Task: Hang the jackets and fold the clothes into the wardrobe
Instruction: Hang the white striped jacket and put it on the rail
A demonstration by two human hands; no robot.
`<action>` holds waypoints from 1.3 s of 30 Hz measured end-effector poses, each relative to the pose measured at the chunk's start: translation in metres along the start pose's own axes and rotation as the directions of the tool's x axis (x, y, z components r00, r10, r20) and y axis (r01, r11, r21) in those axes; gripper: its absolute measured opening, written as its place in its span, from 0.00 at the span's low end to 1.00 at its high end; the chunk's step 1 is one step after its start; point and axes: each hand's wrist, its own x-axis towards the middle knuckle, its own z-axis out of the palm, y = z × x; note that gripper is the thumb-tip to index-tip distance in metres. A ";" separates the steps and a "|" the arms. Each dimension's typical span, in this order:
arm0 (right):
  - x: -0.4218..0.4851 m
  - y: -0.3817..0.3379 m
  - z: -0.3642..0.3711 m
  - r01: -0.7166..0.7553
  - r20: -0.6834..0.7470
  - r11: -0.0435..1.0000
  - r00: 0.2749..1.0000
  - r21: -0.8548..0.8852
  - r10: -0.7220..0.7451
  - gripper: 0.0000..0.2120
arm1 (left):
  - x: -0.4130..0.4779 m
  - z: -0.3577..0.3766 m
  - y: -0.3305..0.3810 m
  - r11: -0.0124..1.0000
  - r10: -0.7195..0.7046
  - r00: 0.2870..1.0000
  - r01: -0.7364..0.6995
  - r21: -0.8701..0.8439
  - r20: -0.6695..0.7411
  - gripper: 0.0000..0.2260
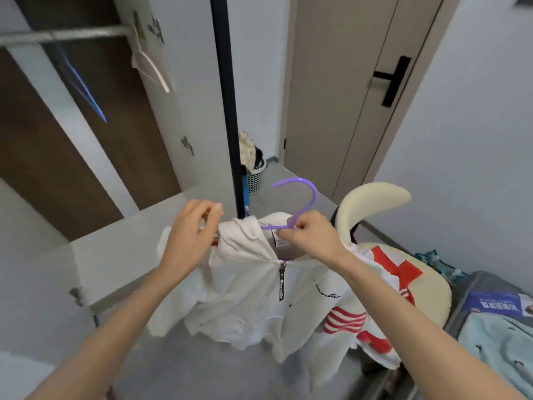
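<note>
purple hanger (315,193): we see the hook and a bit of arm; the rest is hidden inside the white jacket (245,298).
wardrobe rail (63,34): blurred, cut by the left edge.
zip pull (282,284): lettering too small for us to read.
laundry basket (255,177): partly behind the black pole (227,111).

Grey floor (274,171) — laundry basket (255,180), cream chair (432,293) standing; red-white garment (398,267) on seat.

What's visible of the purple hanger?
The hanger is purple, smooth and plastic-looking, with an open round hook whose tip points left. It is held roughly upright, hook on top. The right hand pinches it at the hook's base. One arm runs left from there into the collar of the white jacket; the rest is hidden inside. It is not yet on the rail.
</note>
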 end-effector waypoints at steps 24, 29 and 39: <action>0.112 -0.158 0.115 0.349 0.220 0.918 0.926 -0.187 -0.307 0.25 | 0.071 -0.149 -0.106 0.872 -0.428 0.593 0.469 0.139 0.682 0.30; 0.156 -0.199 0.129 0.250 0.149 0.958 0.962 -0.139 -0.229 0.25 | 0.100 -0.195 -0.129 0.980 -0.201 0.721 0.146 0.139 0.663 0.14; 0.219 -0.304 0.158 0.206 0.413 0.948 0.862 0.242 -0.293 0.18 | 0.175 -0.274 -0.195 0.935 -0.072 0.990 0.023 0.355 0.123 0.12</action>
